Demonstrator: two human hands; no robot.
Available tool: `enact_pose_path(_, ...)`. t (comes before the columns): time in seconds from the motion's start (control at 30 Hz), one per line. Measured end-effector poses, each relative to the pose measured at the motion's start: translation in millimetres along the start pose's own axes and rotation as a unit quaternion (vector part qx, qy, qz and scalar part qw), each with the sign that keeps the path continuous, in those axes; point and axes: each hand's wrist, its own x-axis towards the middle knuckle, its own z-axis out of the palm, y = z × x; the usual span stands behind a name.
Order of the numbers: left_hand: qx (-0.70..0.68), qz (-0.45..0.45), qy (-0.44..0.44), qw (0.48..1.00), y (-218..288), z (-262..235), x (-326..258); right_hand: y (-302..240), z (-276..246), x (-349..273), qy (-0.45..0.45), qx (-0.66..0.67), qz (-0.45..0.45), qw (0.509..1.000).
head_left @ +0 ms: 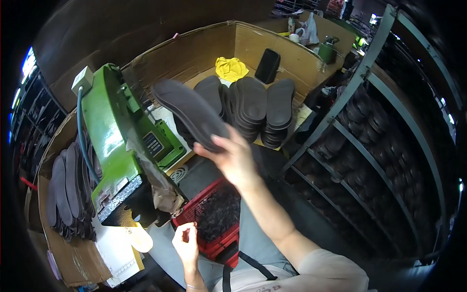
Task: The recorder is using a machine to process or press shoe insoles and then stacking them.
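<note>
My right hand [233, 155] is closed on the heel or toe end of a dark grey shoe sole [187, 109], thumb on one side and fingers on the other. The sole is tilted up in front of several stacks of like soles [250, 104]. Above the near edge of a red plastic basket [194, 197], my left hand [187, 245] has its thumb and fingers drawn together in a pinch. Whatever may be between those fingertips is too small to make out. Dark scraps [219, 211] fill the basket, which sits by my legs.
A green machine [109, 121] with a blue-grey cable stands on the left. Beyond it lie more soles [68, 190] in a cardboard box. A yellow cloth [231, 69] and a black phone-like slab [267, 65] rest behind the stacks. A metal rack [335, 109] loaded with dark soles rises on the right.
</note>
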Motion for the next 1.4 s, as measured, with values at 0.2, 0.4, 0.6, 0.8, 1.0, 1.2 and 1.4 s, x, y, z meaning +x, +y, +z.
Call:
enact_pose_path(0.2, -0.024, -0.018, -0.033, 0.999, 0.9, 6.1, -14.4, 71.3, 15.0, 83.7, 0.121, 0.148, 0.029, 0.981)
enact_pose_path(0.4, -0.019, -0.052, -0.047, 0.997, -8.3, 2.4, -17.2, 75.7, -14.7, 48.0, 0.058, 0.009, 0.096, 0.994)
enact_pose_path(0.6, 0.000, -0.024, -0.074, 0.997, -5.7, 14.6, -5.2, 1.7, -70.8, -44.9, 0.161, -0.264, -0.050, 0.950)
enact_pose_path(0.8, -0.072, 0.051, -0.177, 0.980, -9.7, 128.9, 67.3, -117.6, -151.2, -43.3, 0.330, -0.381, -0.279, 0.817)
enact_pose_path(1.0, -0.182, -0.115, -0.076, 0.974, -7.7, 264.6, 172.9, -137.9, -209.2, -2.8, 0.304, -0.406, -0.097, 0.857)
enact_pose_path(1.2, -0.208, -0.175, -0.156, 0.950, -16.7, 283.8, 165.5, -169.2, -210.4, 20.6, 0.273, -0.373, -0.053, 0.885)
enact_pose_path(1.4, -0.150, -0.138, -0.198, 0.959, 25.0, 284.4, 214.2, -210.9, -197.2, 48.3, 0.253, -0.397, 0.026, 0.882)
